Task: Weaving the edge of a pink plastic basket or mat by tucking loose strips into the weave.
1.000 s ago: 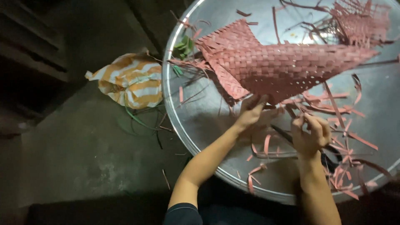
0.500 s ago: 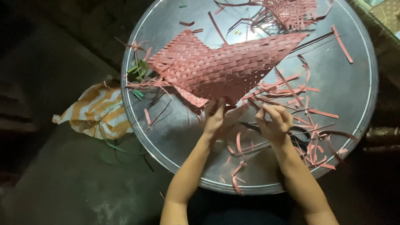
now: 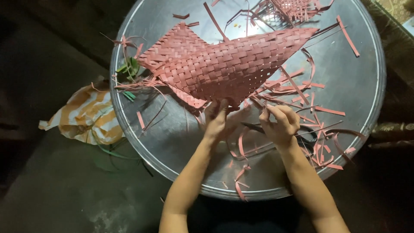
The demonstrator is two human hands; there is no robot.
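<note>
A pink woven mat piece (image 3: 224, 64), pointed at both ends, lies across a round metal tray (image 3: 366, 86). My left hand (image 3: 215, 121) grips the mat's lower edge, fingers curled on the weave. My right hand (image 3: 280, 123) is closed around loose pink strips that trail from that same edge. Dark scissors (image 3: 308, 136) lie on the tray just right of my right hand, partly hidden by it. Both forearms reach up from the bottom of the view.
Several cut pink strips (image 3: 321, 110) litter the tray's right and front. A second woven pink piece (image 3: 293, 8) sits at the far top. Green leaf scraps (image 3: 129, 69) lie at the tray's left rim. An orange-and-white striped cloth (image 3: 86, 116) lies on the dark floor.
The view has shifted so the tray and mat now sit more central. My hands have stayed at the mat's lower edge, working the loose strips.
</note>
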